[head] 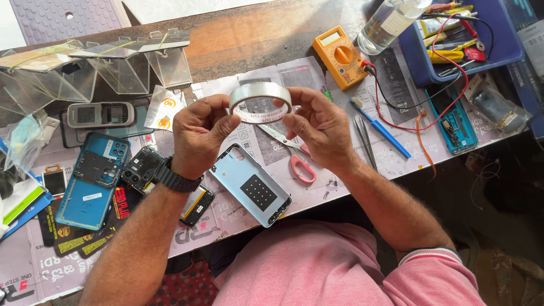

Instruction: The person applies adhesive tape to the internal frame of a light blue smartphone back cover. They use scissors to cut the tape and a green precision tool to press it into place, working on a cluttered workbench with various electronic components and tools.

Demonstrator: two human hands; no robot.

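Observation:
Both my hands hold up a roll of clear double-sided tape (259, 97) above the workbench. My left hand (199, 131), with a black watch on its wrist, pinches the roll's left side. My right hand (318, 126) grips its right side, thumb against the rim. Below the hands lies a light blue phone back cover (251, 185) with a black square pad, and pink-handled scissors (296, 156) rest beside it.
A teal opened phone (93, 179) and small parts lie at the left, a grey keypad phone (100, 114) behind them. An orange multimeter (340, 56) with red and black leads, a blue brush (381, 127), tweezers (364, 139), a clear bottle (391, 20) and a blue tool tray (501, 48) sit at the right.

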